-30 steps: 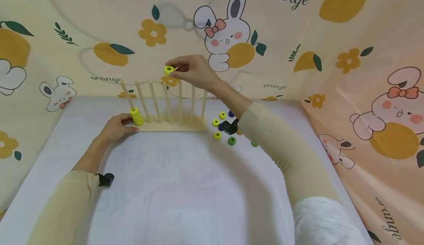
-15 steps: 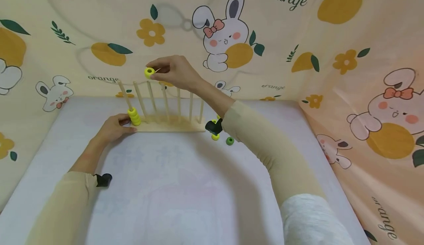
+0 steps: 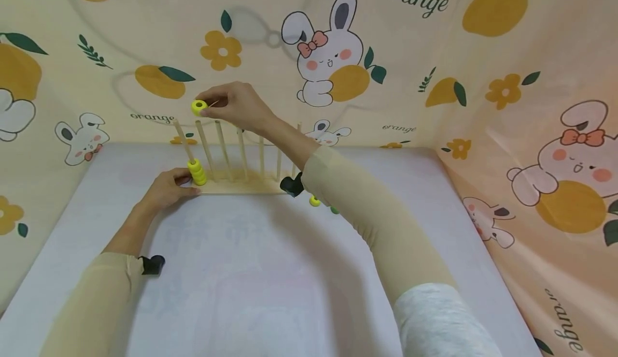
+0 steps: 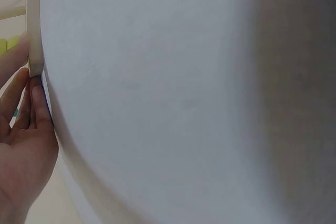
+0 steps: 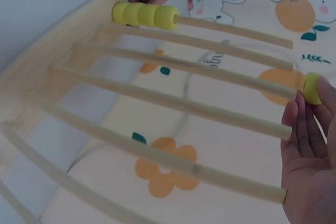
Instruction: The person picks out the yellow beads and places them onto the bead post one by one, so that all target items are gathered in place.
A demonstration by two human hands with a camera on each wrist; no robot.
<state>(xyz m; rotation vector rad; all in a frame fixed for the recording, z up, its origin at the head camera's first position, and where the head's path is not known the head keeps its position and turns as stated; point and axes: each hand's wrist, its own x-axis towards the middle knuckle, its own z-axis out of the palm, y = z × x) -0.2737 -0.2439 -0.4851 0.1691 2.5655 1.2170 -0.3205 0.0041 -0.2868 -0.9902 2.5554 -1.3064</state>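
My right hand (image 3: 241,106) pinches a yellow bead (image 3: 195,110) between thumb and fingertips, up in the air. In the head view it appears just above the top of the second peg (image 3: 203,139) from the left; in the right wrist view the bead (image 5: 312,88) is close to the peg tips. My left hand (image 3: 166,189) grips the left end of the wooden peg rack (image 3: 241,187), which stands on the table. Several yellow beads (image 5: 144,15) are stacked at the foot of the leftmost peg. The other pegs carry no beads.
Right of the rack lie a yellow bead (image 3: 315,201) and a green bead (image 3: 335,210), partly behind the right sleeve (image 3: 376,212). A patterned cloth (image 3: 415,51) with bunnies and oranges hangs behind the white table (image 3: 232,271).
My right hand has moved left with the yellow bead, from above the middle pegs to near the second peg's top. The right sleeve now covers most loose beads. My left hand stays put.
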